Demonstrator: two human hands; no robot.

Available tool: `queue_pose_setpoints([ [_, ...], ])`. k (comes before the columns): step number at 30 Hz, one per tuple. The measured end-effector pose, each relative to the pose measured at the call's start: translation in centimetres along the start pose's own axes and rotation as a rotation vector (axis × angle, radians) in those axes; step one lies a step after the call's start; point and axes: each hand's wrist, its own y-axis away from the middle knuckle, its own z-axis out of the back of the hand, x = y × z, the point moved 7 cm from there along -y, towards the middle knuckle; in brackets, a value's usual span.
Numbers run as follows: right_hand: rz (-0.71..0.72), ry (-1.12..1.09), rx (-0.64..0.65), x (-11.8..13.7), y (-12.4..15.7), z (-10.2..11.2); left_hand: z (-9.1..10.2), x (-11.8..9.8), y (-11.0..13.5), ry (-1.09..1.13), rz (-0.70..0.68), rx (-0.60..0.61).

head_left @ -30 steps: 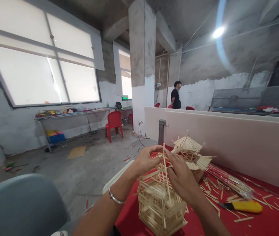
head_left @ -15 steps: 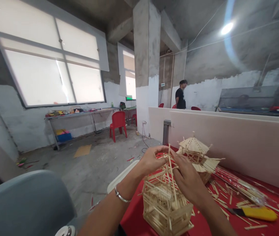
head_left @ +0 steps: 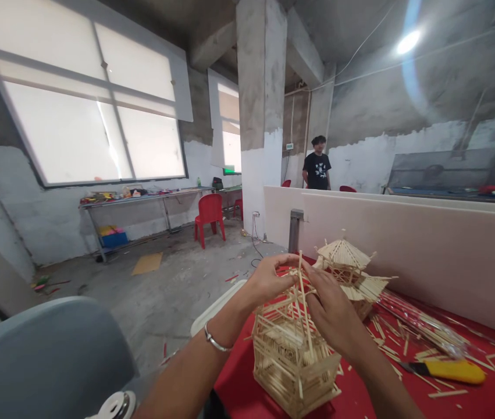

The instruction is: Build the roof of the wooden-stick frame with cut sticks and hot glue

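A small house-like model built of thin wooden sticks [head_left: 297,369] stands on the red tabletop [head_left: 241,372], with slanted sticks rising to a peak. My left hand [head_left: 271,280], with a silver bracelet at its wrist, is closed with thumb and fingers around the sticks at the peak. From the other side, my right hand [head_left: 328,299] is closed on the same upper sticks, its fingertips meeting the left ones. The fingers partly hide the joint. Just behind the right hand stands a second stick model, a pavilion [head_left: 345,259] with a pointed roof.
Right of the model lie a yellow-handled utility knife [head_left: 454,370], loose stick pieces and a plastic-wrapped bundle of sticks [head_left: 424,323]. A pale partition board [head_left: 413,250] borders the table at the back. Beyond it stands a person [head_left: 317,166]. A grey chair [head_left: 46,355] is at left.
Both hands keep their hold at the top of the sticks with hardly any shift. The person in the background has turned toward the camera. The view has tilted slightly.
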Motion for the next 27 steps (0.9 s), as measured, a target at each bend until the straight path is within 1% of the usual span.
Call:
queue_pose_setpoints([
  [9,-0.003,0.026,0.017,0.0,-0.1,-0.1,0.0,-0.1,0.0,-0.002,0.010,-0.004],
  [15,-0.008,0.024,0.007,-0.1,0.0,-0.1,0.0,-0.1,0.0,0.009,-0.007,-0.006],
  [22,-0.005,0.035,0.026,0.0,0.0,-0.2,-0.1,-1.2,0.1,0.030,0.016,-0.002],
  [27,-0.027,0.019,0.028,0.0,0.0,0.0,-0.1,-1.3,0.2,0.038,0.034,-0.012],
])
